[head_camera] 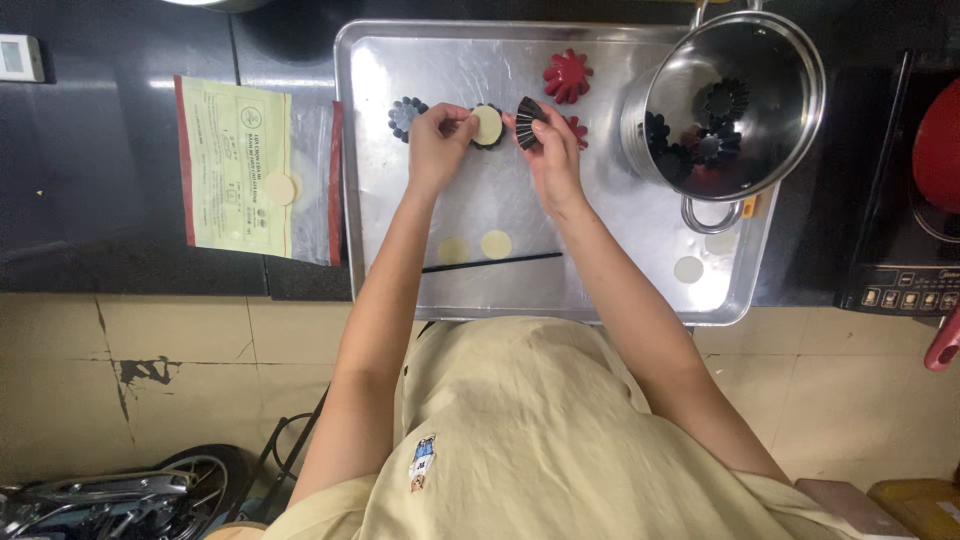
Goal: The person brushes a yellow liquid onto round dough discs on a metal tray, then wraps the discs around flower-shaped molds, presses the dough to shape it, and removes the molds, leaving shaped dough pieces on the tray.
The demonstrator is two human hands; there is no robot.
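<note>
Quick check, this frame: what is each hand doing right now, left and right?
Left hand: fingers pinched on the pale dough disc in a dark fluted mould.
Right hand: closed on a dark fluted mould, held tilted.

I've got one view only, head cam, so no shared overlap w/ any other. It looks almost straight down from above the wearer's chest, close in, facing a rectangular shiny metal baking tray [400, 200] on the dark countertop [100, 150]; tiled floor shows at frame bottom.
</note>
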